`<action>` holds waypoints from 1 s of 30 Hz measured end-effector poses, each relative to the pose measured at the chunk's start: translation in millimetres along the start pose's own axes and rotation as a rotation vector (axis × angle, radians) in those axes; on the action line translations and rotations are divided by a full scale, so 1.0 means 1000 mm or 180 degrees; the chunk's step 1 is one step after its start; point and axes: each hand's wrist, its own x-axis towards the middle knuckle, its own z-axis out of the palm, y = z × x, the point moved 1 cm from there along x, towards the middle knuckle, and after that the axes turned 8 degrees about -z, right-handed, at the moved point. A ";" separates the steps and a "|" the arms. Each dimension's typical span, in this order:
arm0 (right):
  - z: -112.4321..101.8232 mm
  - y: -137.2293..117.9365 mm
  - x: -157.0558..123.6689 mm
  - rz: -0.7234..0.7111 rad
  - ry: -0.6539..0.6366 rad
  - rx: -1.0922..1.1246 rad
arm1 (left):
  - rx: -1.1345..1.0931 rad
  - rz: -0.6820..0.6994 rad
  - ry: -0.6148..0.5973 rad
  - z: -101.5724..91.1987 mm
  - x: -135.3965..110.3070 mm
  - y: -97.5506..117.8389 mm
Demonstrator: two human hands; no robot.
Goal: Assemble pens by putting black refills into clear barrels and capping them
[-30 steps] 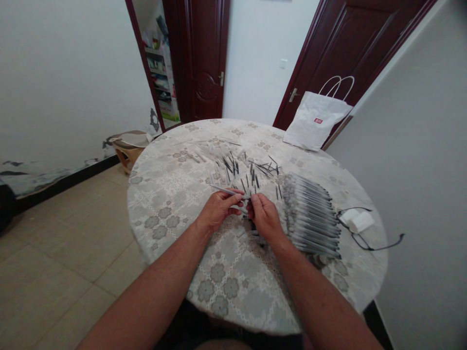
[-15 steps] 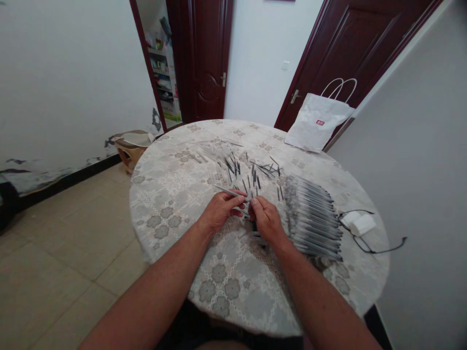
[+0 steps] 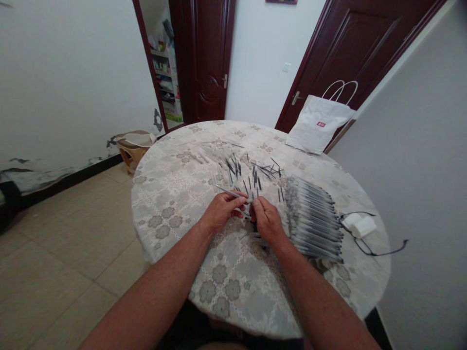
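Note:
Over the near middle of the table, my left hand [image 3: 222, 212] pinches a slim grey pen [image 3: 226, 190] between thumb and fingers. The pen slants up to the left, its thin end pointing away from me. Close against its other end, my right hand [image 3: 268, 219] is closed, thumb pressed on the fingers; the pinched part is mostly hidden. Just beyond both hands lie loose black thin sticks [image 3: 259, 183] and pale clear tubes [image 3: 209, 154]. To the right of my right hand, many similar grey pens [image 3: 315, 218] lie side by side in a stack, dark ends facing right.
A patterned cloth covers the round table [image 3: 164, 194]. Black-framed glasses [image 3: 368, 252] and folded white tissue [image 3: 361, 225] rest near its right edge. A white paper bag [image 3: 319, 124] stands at the back right. Left of the table is a low stool [image 3: 133, 150].
The view has shifted very slightly. Both hands keep nearly the same pose around the pen, and the things on the table have not moved.

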 end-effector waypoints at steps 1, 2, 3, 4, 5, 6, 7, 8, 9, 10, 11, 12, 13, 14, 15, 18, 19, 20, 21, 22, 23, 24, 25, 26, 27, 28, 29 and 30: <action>0.000 0.000 0.000 0.0034 0.0015 0.0037 | -0.0004 -0.0005 0.0007 0.000 0.000 0.000; 0.000 0.001 -0.001 0.0070 0.0058 0.0077 | -0.0015 -0.0006 0.0030 0.000 0.000 0.000; -0.001 0.001 -0.001 0.0096 0.0115 0.0108 | -0.0029 -0.0009 0.0066 0.000 0.000 0.001; -0.001 0.002 -0.001 0.0102 0.0182 0.0122 | -0.0046 -0.0009 0.0108 0.000 0.000 0.001; -0.002 0.002 -0.002 0.0086 0.0238 0.0120 | -0.0063 -0.0004 0.0144 0.000 0.000 0.001; -0.002 0.001 -0.002 0.0051 0.0268 0.0103 | -0.0080 0.0006 0.0172 0.000 0.000 0.001; -0.002 0.001 -0.002 0.0005 0.0266 0.0070 | -0.0091 0.0018 0.0187 0.000 0.000 0.001; -0.003 0.000 -0.001 -0.0038 0.0247 0.0026 | -0.0092 0.0018 0.0191 0.000 0.000 0.001; -0.002 0.000 -0.001 -0.0064 0.0222 -0.0022 | -0.0086 0.0015 0.0186 0.000 0.000 0.001; -0.002 -0.001 -0.001 -0.0069 0.0179 -0.0061 | -0.0075 0.0010 0.0173 0.000 0.000 0.001; -0.002 -0.001 0.000 -0.0061 0.0129 -0.0088 | -0.0063 0.0009 0.0160 0.000 0.000 0.001; -0.001 -0.001 0.000 -0.0044 0.0078 -0.0100 | -0.0051 0.0011 0.0141 0.000 0.000 0.001; -0.001 -0.001 0.000 -0.0022 0.0041 -0.0092 | -0.0039 0.0015 0.0121 0.001 0.000 0.001; -0.001 -0.001 0.000 0.0000 0.0022 -0.0066 | -0.0030 0.0017 0.0105 0.001 0.000 0.001; -0.001 -0.001 0.000 0.0015 0.0028 -0.0031 | -0.0025 0.0017 0.0097 0.001 0.000 0.001; -0.002 -0.002 -0.001 -0.0032 0.0162 0.0012 | -0.0045 -0.0003 0.0161 0.001 0.000 0.002; -0.003 -0.002 -0.001 -0.0075 0.0206 -0.0012 | -0.0056 -0.0008 0.0188 0.000 0.000 0.002; -0.003 -0.003 -0.001 -0.0118 0.0224 -0.0049 | -0.0064 -0.0011 0.0208 0.000 0.000 0.002; -0.003 -0.003 -0.001 -0.0144 0.0220 -0.0093 | -0.0066 -0.0007 0.0218 0.000 0.000 0.002; -0.004 -0.003 0.000 -0.0149 0.0198 -0.0138 | -0.0061 0.0002 0.0215 0.000 0.000 0.002; -0.003 -0.003 0.000 -0.0135 0.0161 -0.0177 | -0.0049 0.0009 0.0203 0.000 0.000 0.001; -0.003 -0.002 0.000 -0.0109 0.0113 -0.0206 | -0.0035 0.0016 0.0189 0.000 0.001 0.001; -0.003 -0.002 0.000 -0.0083 0.0070 -0.0221 | -0.0021 0.0020 0.0173 0.001 0.001 0.001; -0.002 -0.001 0.000 -0.0060 0.0048 -0.0219 | -0.0010 0.0021 0.0161 0.001 0.001 0.000; -0.002 -0.001 0.000 -0.0041 0.0043 -0.0200 | -0.0002 0.0016 0.0151 0.001 0.001 0.000; -0.001 -0.001 0.000 -0.0032 0.0055 -0.0168 | 0.0002 0.0013 0.0148 0.001 0.001 0.000; -0.001 -0.001 -0.001 -0.0031 0.0078 -0.0129 | 0.0001 0.0016 0.0156 0.001 0.001 0.001; -0.001 -0.001 -0.001 -0.0043 0.0110 -0.0102 | -0.0002 0.0022 0.0169 0.001 0.001 0.001</action>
